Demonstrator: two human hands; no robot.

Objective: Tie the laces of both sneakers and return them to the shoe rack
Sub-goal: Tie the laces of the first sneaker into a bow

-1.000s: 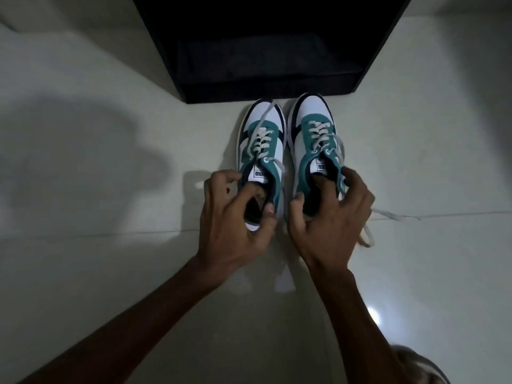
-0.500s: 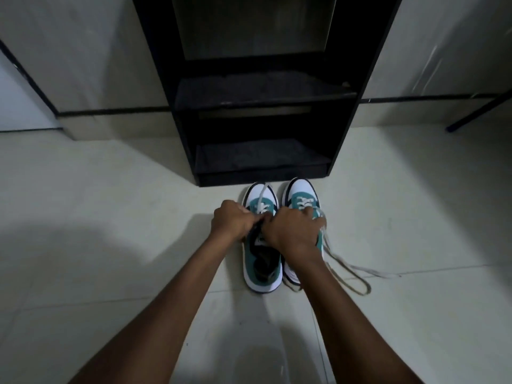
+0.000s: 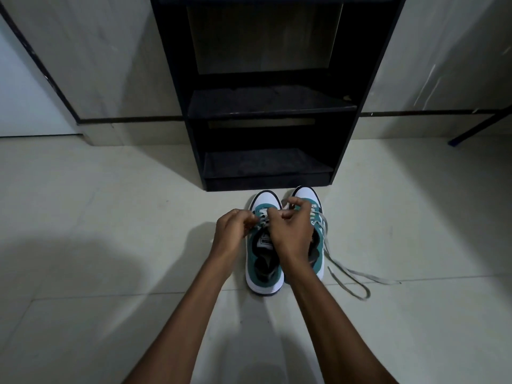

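Sneakers side by side on floor [image 3: 110, 245], toes pointing far, just in front of black rack [image 3: 266, 106]. Left sneaker [image 3: 263, 273] w/ teal upper, white sole, tongue label showing. Right sneaker [image 3: 310, 198] mostly hidden under right hand [image 3: 291, 231]; white toe visible. Both hands over left sneaker's lacing area. Left hand [image 3: 232, 231] curled, fingers pinching a lace at left side of eyelets. Right hand curled too, fingertips at lace near middle; exact grip can't be told, prob. pinching lace. Right sneaker's laces [image 3: 349, 275] untied, trailing loose on floor to the right & near, in a loop. Rack shelves dark, nothing seen on them. Wall [image 3: 83, 51] behind rack.
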